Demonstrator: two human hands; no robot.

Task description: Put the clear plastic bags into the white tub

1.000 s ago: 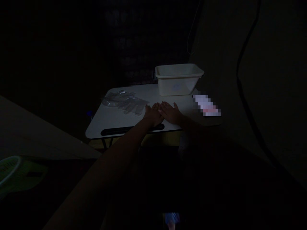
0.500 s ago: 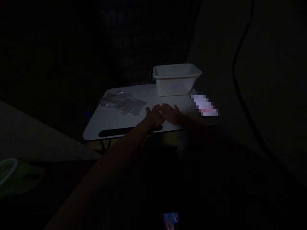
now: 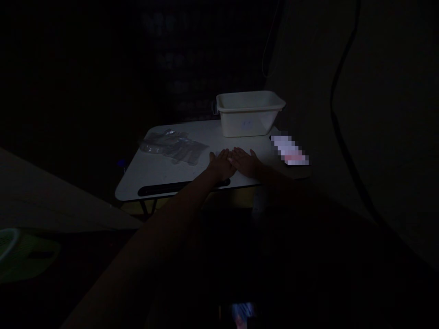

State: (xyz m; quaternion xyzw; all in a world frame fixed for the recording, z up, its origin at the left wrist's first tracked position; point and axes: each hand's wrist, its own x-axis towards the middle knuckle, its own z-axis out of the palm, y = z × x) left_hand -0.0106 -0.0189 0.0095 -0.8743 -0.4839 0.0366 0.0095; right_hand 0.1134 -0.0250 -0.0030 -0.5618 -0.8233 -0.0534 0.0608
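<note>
My left hand lies flat near the front edge of the white table, thumb apart. Beside it and touching it, my right hand also lies spread, its fingertips meeting the left fingers. A small pale bit shows by the fingertips, too dim to make out. Crumpled clear plastic bags rest on the table to the left of my hands. Behind my hands stands a cream plastic tub. A lit, pixelated phone-like thing lies at the table's right side.
A dark slot runs along the table's front edge. A green basket is at the lower left. A dark cable hangs at the right. A small lit screen shows at the bottom. The room is very dark.
The view has shifted slightly, so the table and tub appear a little further left. My hands stay together in nearly the same pose.
</note>
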